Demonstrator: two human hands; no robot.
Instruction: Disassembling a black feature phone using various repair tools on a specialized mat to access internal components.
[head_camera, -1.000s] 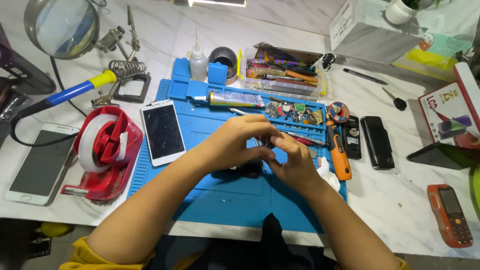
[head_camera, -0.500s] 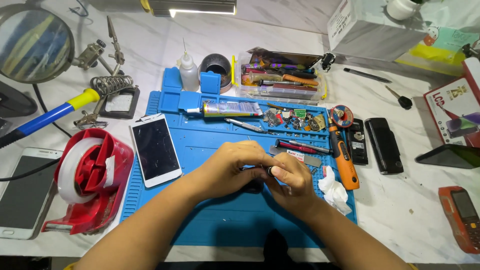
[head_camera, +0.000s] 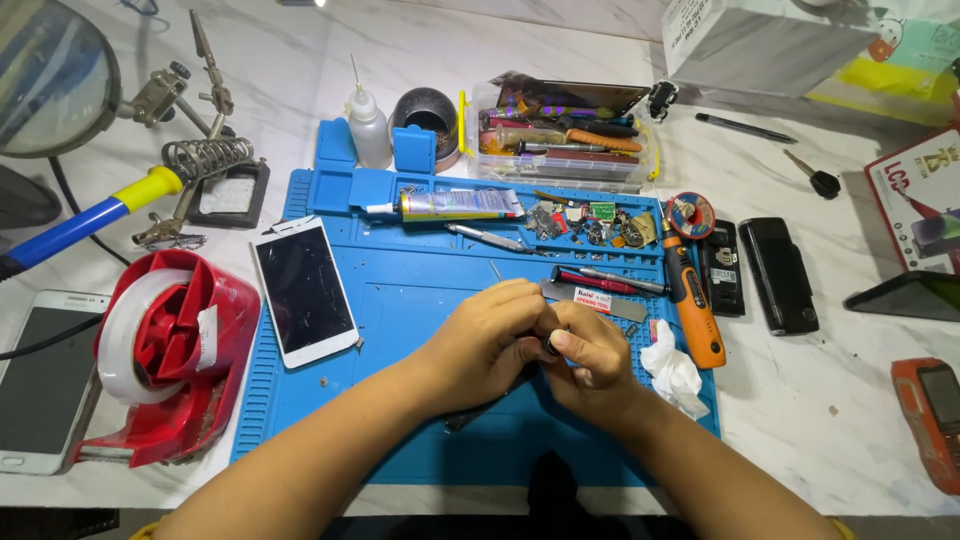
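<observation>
Small dark part (head_camera: 552, 344), perhaps round, pinched between both hands.

The left hand (head_camera: 485, 340) and right hand (head_camera: 590, 365) close together over a small dark part (head_camera: 552, 345), too small and too covered by fingers to identify. A slim dark tool (head_camera: 480, 412) pokes out beneath the left hand, its upper end hidden. The magnifying lens (head_camera: 50, 80) is cut by the top and left edges, the orange phone (head_camera: 930, 420) by the right edge. The small components (head_camera: 590, 225) in the blue mat's (head_camera: 400, 300) tray are too tiny to name.
</observation>
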